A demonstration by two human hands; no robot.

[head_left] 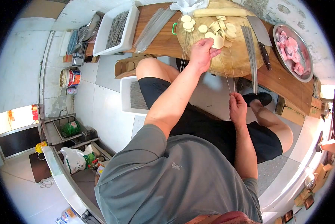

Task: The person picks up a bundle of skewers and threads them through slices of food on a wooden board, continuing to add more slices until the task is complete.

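Note:
My left hand (201, 55) reaches over the round wooden chopping board (227, 65), its fingers closed on a pale yellow round slice (218, 42). Lower and to the right, my right hand (237, 106) pinches the lower ends of thin skewers (226, 74), which run up towards the slices by my left hand. Whether their tips pierce a slice is hard to see. More slices (230, 31) lie heaped just beyond. On the board's left side, several slices (188, 24) sit at the ends of skewers hanging over the edge. A long pale roll (221, 13) lies at the back.
A cleaver (260, 33) and a bundle of skewers (251, 59) lie on the board's right side. A steel bowl of raw meat (292, 50) stands further right. White bins (134, 18) of skewers and a bagged skewer bundle (154, 30) are left. My knees are below the table.

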